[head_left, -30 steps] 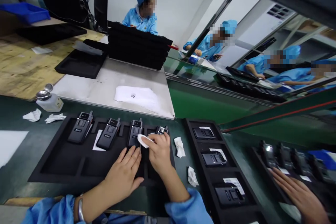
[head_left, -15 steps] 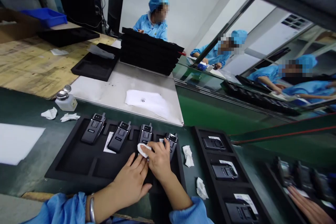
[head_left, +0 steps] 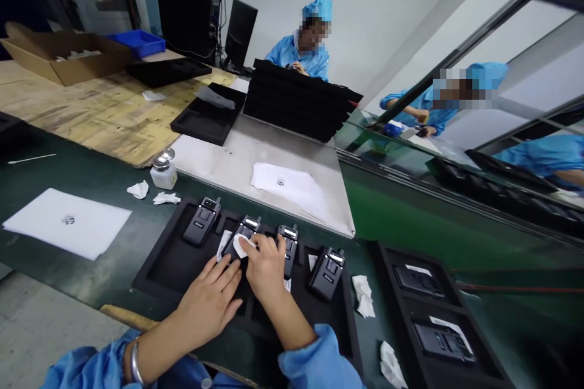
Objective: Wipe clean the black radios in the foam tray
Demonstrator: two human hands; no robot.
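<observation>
pinched between thumb and fingertips of the right hand is a small white wipe, pressed onto the second handheld radio from the left in the black foam tray. the left hand lies open and flat, gripping nothing, fingers spread on the tray just below that radio. the radio lies face up in its slot, long axis running from the tray's near edge to its far edge, antenna stub pointing away toward the far edge. three more radios lie parallel to it: one to its left, one just right of the right hand, one near the tray's right edge. crumpled white wipes sit on the green surface right of the tray, others beyond its far left corner beside a small solvent dispenser bottle. a second black tray with devices lies further right.
</observation>
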